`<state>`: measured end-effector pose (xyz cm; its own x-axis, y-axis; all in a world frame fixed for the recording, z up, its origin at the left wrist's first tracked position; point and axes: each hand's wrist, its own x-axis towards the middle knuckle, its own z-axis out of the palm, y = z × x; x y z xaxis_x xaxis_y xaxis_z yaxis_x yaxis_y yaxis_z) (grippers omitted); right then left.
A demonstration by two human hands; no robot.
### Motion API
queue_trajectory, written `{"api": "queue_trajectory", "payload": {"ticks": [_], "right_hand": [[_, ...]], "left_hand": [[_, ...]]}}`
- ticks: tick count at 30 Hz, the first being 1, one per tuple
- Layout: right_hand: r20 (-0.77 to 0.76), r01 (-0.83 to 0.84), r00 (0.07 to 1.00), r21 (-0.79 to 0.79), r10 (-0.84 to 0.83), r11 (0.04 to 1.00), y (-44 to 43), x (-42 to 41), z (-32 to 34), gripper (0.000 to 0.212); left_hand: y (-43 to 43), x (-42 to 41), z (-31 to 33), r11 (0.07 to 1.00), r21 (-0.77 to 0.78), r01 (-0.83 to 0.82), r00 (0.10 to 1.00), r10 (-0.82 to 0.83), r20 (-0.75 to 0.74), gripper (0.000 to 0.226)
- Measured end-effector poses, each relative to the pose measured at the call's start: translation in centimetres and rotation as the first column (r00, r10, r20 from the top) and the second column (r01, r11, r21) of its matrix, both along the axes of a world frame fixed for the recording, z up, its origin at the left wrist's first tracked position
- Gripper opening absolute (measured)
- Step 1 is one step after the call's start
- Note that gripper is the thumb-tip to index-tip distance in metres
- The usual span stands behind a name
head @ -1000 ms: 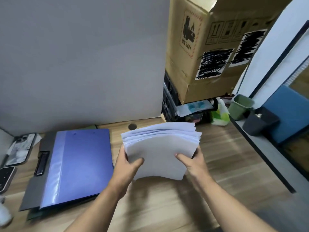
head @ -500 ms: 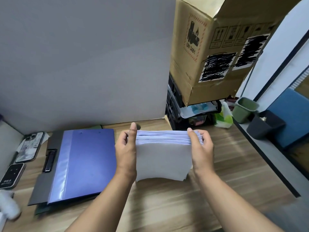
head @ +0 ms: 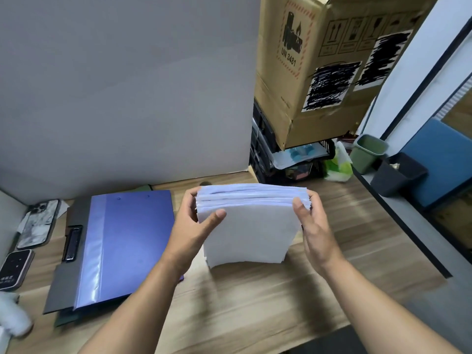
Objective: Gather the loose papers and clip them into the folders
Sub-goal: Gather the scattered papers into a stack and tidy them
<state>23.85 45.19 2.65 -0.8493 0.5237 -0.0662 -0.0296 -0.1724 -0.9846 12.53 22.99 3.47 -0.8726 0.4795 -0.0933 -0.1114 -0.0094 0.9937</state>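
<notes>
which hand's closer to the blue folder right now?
Left. The left hand grips the left edge of the paper stack, just beside the blue folder. The right hand holds the stack's opposite edge, the stack between it and the folder.

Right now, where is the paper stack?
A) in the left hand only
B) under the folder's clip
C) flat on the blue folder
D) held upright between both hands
D: the left hand and the right hand grip the paper stack by its two sides, upright over the desk, to the right of the blue folder.
</notes>
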Motion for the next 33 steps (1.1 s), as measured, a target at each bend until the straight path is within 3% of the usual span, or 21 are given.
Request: {"api": "queue_trajectory", "payload": {"ticks": [4, 6, 10, 15, 17, 20, 23, 26, 28, 30, 33], "right_hand": [[0.112, -0.078, 0.991, 0.096, 0.067, 0.992, 1.3, 1.3, -2.5, 0.062], [0.166, -0.052, 0.986, 0.093, 0.036, 0.994, 1.4, 1.0, -3.9, 0.065], [0.245, -0.070, 0.969, 0.146, 0.032, 0.987, 1.3, 0.0, -5.3, 0.050], [0.367, -0.154, 0.930, 0.373, 0.007, 0.915, 2.6, -1.0, -6.0, 0.026], [0.363, -0.154, 0.932, 0.388, 0.003, 0.909, 3.3, -1.5, -5.1, 0.026], [0.402, -0.183, 0.915, 0.333, 0.037, 0.925, 4.7, -2.2, -4.0, 0.034], [0.531, -0.203, 0.847, 0.264, 0.034, 0.943, 5.7, -2.2, -4.8, 0.024], [0.659, -0.184, 0.750, 0.296, -0.061, 0.937, 7.1, -1.4, -7.3, 0.023], [0.705, -0.174, 0.703, 0.301, -0.096, 0.938, 8.6, -0.6, -8.7, 0.030], [0.728, -0.150, 0.675, 0.294, -0.120, 0.944, 10.0, -0.1, -9.7, 0.035], [0.740, -0.125, 0.653, 0.320, -0.165, 0.939, 13.6, 1.0, -10.8, 0.038]], "left_hand": [[-1.0, -0.5, -2.3, 0.988, -0.117, 0.103, 0.993, -0.096, 0.069, 0.073], [-1.2, -0.8, -3.8, 0.978, -0.179, 0.107, 0.991, -0.091, 0.095, 0.070], [-1.4, -1.5, -6.1, 0.965, -0.225, 0.132, 0.988, -0.109, 0.113, 0.062], [-0.1, -2.2, -7.1, 0.966, -0.258, -0.010, 1.000, 0.011, 0.005, 0.016], [0.5, -2.7, -6.6, 0.974, -0.225, -0.029, 0.999, 0.034, 0.019, 0.016], [1.5, -3.4, -6.5, 0.984, -0.168, 0.056, 0.986, -0.028, 0.166, 0.028], [3.2, -2.9, -8.2, 0.979, -0.178, 0.102, 0.928, -0.029, 0.372, 0.035], [5.4, -1.0, -10.4, 0.976, -0.171, 0.136, 0.811, -0.010, 0.586, 0.048], [7.1, 0.8, -11.7, 0.977, -0.125, 0.172, 0.715, -0.037, 0.698, 0.038], [9.0, 2.4, -12.4, 0.973, -0.148, 0.176, 0.685, -0.013, 0.728, 0.032], [12.8, 4.4, -13.1, 0.957, -0.257, 0.132, 0.717, 0.086, 0.691, 0.023]]}}
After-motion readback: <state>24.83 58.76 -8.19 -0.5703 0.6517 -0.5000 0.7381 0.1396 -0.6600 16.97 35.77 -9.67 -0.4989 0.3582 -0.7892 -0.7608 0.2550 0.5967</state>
